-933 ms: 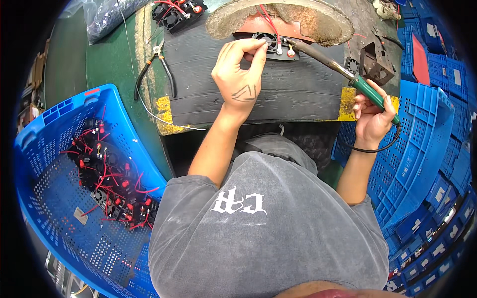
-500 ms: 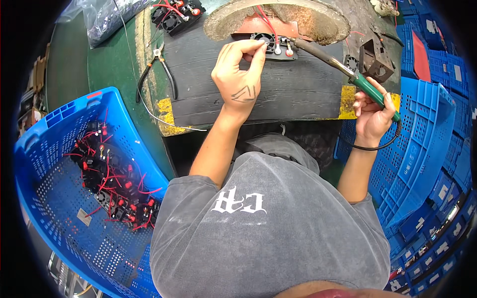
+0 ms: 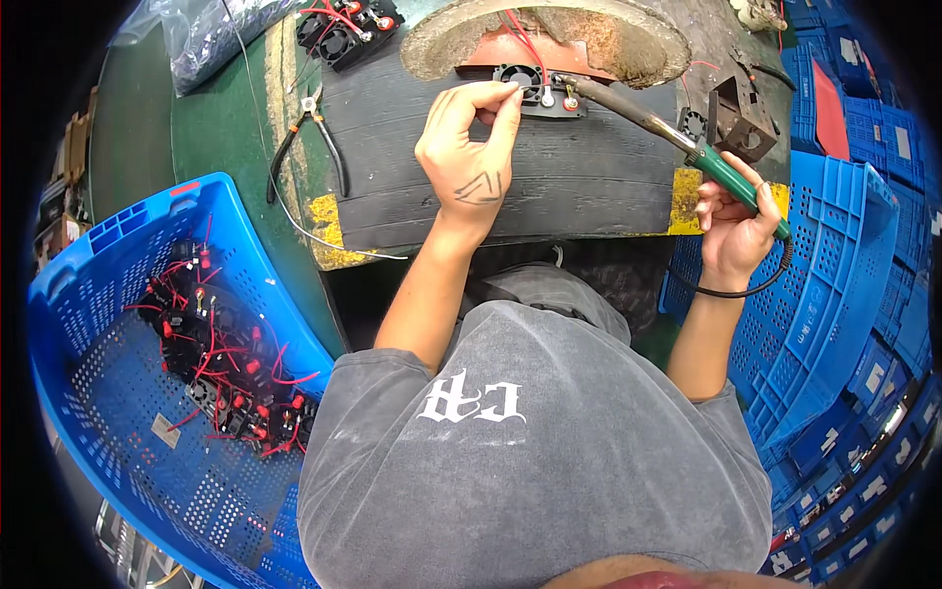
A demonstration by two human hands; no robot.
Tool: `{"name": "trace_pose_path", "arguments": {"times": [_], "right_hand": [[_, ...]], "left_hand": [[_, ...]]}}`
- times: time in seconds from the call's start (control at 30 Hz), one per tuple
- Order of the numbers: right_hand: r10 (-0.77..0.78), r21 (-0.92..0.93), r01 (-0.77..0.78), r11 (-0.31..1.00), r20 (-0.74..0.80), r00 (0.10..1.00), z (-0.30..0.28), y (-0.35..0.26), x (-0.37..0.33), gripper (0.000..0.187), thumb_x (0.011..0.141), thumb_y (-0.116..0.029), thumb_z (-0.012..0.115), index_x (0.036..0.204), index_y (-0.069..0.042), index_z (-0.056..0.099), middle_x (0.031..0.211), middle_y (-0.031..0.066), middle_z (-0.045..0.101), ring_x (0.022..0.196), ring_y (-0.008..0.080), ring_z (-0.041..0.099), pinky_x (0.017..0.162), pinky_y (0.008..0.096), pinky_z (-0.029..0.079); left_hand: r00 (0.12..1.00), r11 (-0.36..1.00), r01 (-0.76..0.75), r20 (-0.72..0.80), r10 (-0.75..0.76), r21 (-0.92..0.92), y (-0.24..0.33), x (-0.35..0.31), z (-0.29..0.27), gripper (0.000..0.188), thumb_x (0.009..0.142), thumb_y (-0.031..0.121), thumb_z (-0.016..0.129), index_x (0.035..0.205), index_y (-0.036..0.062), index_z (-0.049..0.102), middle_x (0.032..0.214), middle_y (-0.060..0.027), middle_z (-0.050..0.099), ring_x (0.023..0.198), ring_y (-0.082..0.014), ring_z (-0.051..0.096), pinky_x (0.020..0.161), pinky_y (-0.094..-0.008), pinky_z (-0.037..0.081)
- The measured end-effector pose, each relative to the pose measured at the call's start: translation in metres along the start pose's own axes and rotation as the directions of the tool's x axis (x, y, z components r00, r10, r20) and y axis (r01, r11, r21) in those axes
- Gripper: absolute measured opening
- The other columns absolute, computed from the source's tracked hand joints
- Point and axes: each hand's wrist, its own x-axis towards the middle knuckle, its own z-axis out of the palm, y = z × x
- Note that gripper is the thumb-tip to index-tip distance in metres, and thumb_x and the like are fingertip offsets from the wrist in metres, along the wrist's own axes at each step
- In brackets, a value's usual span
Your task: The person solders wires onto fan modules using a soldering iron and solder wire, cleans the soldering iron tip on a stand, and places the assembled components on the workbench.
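Observation:
A green-handled soldering iron (image 3: pixel 728 179) rests in my right hand (image 3: pixel 738 221), fingers closed round the grip. Its metal tip reaches left to the terminals of a black panel (image 3: pixel 559 110) with a small cooling fan (image 3: pixel 518 79) and red wires (image 3: pixel 528 39). My left hand (image 3: pixel 469 147) pinches thumb and forefinger together just in front of the fan. Whatever thin piece lies between those fingertips is too small to make out. The panel leans against a rusty plate at the rim of a crusted round dish (image 3: pixel 442 49).
Pliers (image 3: pixel 309 137) lie on the bench's left, below more fan units (image 3: pixel 348 29) and a plastic bag (image 3: pixel 216 44). A brown metal box (image 3: pixel 741 118) stands at right. A blue crate (image 3: pixel 108 432) at lower left holds fan assemblies; blue crates (image 3: pixel 814 285) stack at right.
The soldering iron's tip has shifted slightly left along the panel's terminals. My left hand keeps its pinch, almost in the same place.

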Motion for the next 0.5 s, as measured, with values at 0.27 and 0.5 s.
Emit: {"name": "trace_pose_path", "arguments": {"times": [0.27,0.5], "right_hand": [[-0.007,0.039,0.007,0.999,-0.001,1.000,-0.0020,0.0007,0.0002,0.057,0.096,-0.041,0.037,0.120,0.006,0.059,0.078,0.0159,0.069,0.054,0.0169,0.062,0.043,0.0237,0.045],[0.006,-0.005,-0.006,1.000,0.001,1.000,0.0003,0.0003,0.0003,0.057,0.097,-0.041,0.037,0.120,0.006,0.059,0.078,0.0157,0.069,0.054,0.0171,0.062,0.043,0.0239,0.045]], "left_hand": [[1.000,1.000,-0.005,0.002,0.005,0.008,0.0012,0.0022,-0.0004,0.013,0.075,-0.005,0.074,0.086,0.0013,0.070,0.077,-0.0065,0.066,0.061,-0.0132,0.056,0.060,-0.0248,0.047],[1.000,1.000,-0.006,-0.005,0.006,-0.002,-0.0014,0.0015,-0.0020,0.013,0.075,-0.005,0.074,0.086,0.0013,0.070,0.077,-0.0062,0.066,0.062,-0.0130,0.056,0.060,-0.0245,0.047]]}}
